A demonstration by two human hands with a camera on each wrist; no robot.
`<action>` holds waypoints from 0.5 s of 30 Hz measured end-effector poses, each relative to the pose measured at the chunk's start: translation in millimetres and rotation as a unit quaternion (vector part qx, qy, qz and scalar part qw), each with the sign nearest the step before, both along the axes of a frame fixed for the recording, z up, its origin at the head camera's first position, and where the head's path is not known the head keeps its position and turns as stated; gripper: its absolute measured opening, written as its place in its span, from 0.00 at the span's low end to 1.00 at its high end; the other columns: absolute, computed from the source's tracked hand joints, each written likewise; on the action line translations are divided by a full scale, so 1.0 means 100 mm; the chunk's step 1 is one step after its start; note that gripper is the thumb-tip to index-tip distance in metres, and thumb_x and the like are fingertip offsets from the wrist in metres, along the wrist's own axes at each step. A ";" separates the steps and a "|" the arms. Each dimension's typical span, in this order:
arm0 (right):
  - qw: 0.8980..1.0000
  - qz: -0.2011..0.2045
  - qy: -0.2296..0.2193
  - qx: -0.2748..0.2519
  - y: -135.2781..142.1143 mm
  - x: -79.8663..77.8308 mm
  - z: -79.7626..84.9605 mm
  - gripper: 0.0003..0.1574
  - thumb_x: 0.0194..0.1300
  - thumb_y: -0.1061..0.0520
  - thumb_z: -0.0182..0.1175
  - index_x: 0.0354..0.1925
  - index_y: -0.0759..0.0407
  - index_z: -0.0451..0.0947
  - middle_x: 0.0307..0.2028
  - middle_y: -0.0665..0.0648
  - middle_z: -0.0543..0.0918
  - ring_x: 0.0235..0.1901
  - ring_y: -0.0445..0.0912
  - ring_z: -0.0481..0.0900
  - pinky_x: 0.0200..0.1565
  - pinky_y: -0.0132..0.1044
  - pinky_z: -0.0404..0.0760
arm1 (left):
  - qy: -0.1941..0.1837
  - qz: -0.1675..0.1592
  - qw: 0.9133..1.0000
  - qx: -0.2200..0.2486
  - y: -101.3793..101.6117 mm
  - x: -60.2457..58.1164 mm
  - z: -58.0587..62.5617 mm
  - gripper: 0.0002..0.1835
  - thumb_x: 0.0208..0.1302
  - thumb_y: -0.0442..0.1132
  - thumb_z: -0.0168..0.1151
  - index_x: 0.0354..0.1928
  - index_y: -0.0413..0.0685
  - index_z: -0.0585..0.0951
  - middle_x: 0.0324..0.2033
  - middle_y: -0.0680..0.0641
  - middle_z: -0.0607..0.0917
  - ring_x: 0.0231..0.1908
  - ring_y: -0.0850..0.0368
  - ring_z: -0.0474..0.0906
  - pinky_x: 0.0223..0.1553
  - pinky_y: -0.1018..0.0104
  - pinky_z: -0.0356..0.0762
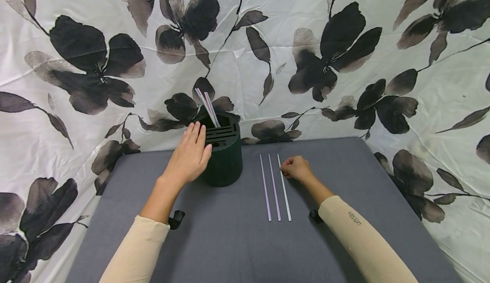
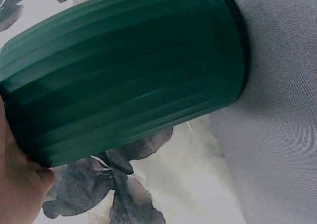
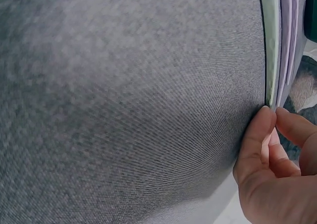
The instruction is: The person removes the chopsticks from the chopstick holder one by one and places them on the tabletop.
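Note:
My left hand point(image 1: 187, 155) rests with straight fingers on the top edge of a dark green round holder point(image 1: 223, 170). Slots run across the holder's top, and several pale pink and white straws point(image 1: 208, 106) lean out of its back opening. In the left wrist view, the ribbed side of the holder point(image 2: 129, 75) fills much of the picture. With thumb and index finger, my right hand point(image 1: 297, 168) pinches the rightmost straw, a whitish one point(image 1: 285, 193), toward its far end. That straw point(image 3: 270, 40) looks pale green in the right wrist view. Left of it lie two purple straws point(image 1: 274, 185) point(image 1: 266, 189).
A grey cloth-covered table point(image 1: 237, 249) carries the holder and the straws. Behind it hangs a white curtain with dark flowers point(image 1: 268, 2), close to the holder's back. Dark wrist-camera pieces point(image 1: 176, 219) stick out beside both forearms.

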State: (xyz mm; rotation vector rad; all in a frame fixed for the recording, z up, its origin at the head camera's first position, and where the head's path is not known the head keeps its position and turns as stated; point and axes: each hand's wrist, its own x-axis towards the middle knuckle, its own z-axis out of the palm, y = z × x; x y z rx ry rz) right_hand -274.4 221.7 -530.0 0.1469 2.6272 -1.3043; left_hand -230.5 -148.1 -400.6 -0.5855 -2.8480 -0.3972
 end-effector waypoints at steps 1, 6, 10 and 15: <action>1.000 0.000 0.001 0.005 0.00 0.00 0.00 0.09 0.65 0.61 0.69 0.36 0.69 0.86 0.24 0.55 0.87 0.21 0.41 0.85 0.27 0.33 0.87 | 0.002 0.000 1.000 0.000 0.00 0.00 0.00 0.36 0.81 0.49 0.38 0.79 0.31 0.55 0.79 0.31 0.54 0.81 0.35 0.46 0.80 0.41 0.47; 1.000 0.010 0.012 0.020 0.01 0.00 0.03 0.10 0.65 0.60 0.69 0.37 0.69 0.85 0.26 0.55 0.88 0.23 0.42 0.86 0.29 0.36 0.88 | 0.007 0.000 1.000 -0.001 -0.02 0.00 -0.01 0.35 0.81 0.49 0.39 0.79 0.30 0.56 0.79 0.30 0.55 0.81 0.34 0.46 0.79 0.40 0.48; 0.999 0.014 0.023 0.020 0.03 -0.01 0.05 0.10 0.66 0.59 0.69 0.39 0.68 0.85 0.30 0.57 0.88 0.25 0.41 0.85 0.31 0.35 0.88 | 0.004 0.001 1.000 -0.001 -0.02 0.01 0.00 0.36 0.81 0.50 0.38 0.79 0.31 0.55 0.80 0.31 0.54 0.81 0.35 0.45 0.80 0.40 0.47; 0.998 0.031 0.050 0.033 0.06 -0.05 0.13 0.10 0.67 0.58 0.68 0.41 0.64 0.86 0.33 0.57 0.89 0.26 0.42 0.86 0.31 0.34 0.86 | 0.001 0.000 1.000 -0.003 -0.02 0.01 -0.01 0.36 0.81 0.50 0.38 0.79 0.31 0.54 0.80 0.31 0.54 0.81 0.36 0.44 0.80 0.41 0.47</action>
